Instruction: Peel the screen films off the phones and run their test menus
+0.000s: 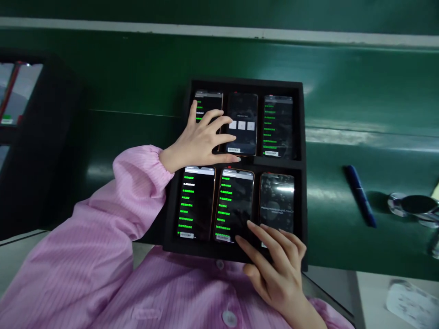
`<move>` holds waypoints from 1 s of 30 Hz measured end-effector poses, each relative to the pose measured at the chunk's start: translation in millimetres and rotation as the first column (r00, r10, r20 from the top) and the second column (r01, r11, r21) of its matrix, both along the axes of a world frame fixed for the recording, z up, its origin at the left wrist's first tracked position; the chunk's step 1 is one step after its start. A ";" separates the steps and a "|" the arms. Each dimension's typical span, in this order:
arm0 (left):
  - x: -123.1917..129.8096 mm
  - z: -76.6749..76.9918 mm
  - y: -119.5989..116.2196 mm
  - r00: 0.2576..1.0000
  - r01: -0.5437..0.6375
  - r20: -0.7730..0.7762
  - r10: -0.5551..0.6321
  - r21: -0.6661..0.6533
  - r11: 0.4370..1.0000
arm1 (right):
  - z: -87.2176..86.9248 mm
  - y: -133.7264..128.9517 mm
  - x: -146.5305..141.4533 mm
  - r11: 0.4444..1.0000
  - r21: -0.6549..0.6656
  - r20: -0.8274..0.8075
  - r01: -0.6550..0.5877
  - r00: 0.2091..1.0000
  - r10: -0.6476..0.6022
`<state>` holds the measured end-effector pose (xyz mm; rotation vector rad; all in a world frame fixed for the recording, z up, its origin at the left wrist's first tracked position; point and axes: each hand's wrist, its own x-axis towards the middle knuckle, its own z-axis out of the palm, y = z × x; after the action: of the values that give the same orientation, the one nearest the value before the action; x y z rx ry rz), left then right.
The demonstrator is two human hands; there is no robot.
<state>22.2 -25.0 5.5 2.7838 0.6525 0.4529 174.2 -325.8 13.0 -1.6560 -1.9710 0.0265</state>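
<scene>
Several smartphones lie face up in the compartments of a black tray (240, 83), in two rows. My left hand (202, 139) is spread over the top left phone (208, 97), with fingers reaching toward the top middle phone (242, 105), which shows three white squares. The top right phone (277, 123) shows a green text list. Over the lower right my right hand (279, 269) has its fingers apart, near the bottom middle phone (235, 196) and partly covering the bottom right phone (277, 196). Green lists also show on the bottom left phone (195, 205). Neither hand grips anything.
A second black tray (37, 137) with phones stands at the left. On the green table (343, 100) to the right lie a blue pen (360, 196) and a shiny round metal object (414, 204). A pale strip (219, 32) crosses the back.
</scene>
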 end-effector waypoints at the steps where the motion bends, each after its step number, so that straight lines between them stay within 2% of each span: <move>1: 0.1 -0.3 -0.1 1.000 -0.001 0.001 0.001 -0.001 1.000 | 0.6 1.1 -2.5 1.000 -0.003 -0.010 -0.018 1.000 0.018; 11: 1.5 -1.0 -0.5 1.000 -0.006 -0.018 0.006 0.012 1.000 | 0.6 32.4 -37.7 0.975 -0.098 0.046 -0.197 0.978 0.202; 16: 2.0 -0.5 -2.4 1.000 -0.014 -0.005 0.014 0.012 1.000 | -2.7 43.5 -51.9 0.984 -0.136 0.046 -0.112 0.992 0.119; 21: -0.3 0.9 -1.8 1.000 -0.002 0.025 0.001 0.030 1.000 | 3.6 39.7 -39.4 0.996 0.023 -0.017 -0.083 0.996 0.083; 26: 12.8 4.8 9.3 0.997 -0.020 0.075 0.017 0.032 0.999 | 11.1 29.1 -21.9 0.999 0.032 -0.036 -0.027 0.999 0.028; 30: 30.6 9.7 16.8 1.000 -0.022 0.014 0.022 0.028 0.999 | 15.7 23.9 -2.6 0.999 0.049 -0.051 0.006 0.999 -0.004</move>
<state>52.8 -8.2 15.2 2.8001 0.6797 0.4887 171.6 -301.9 28.7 -1.6130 -1.9145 0.0177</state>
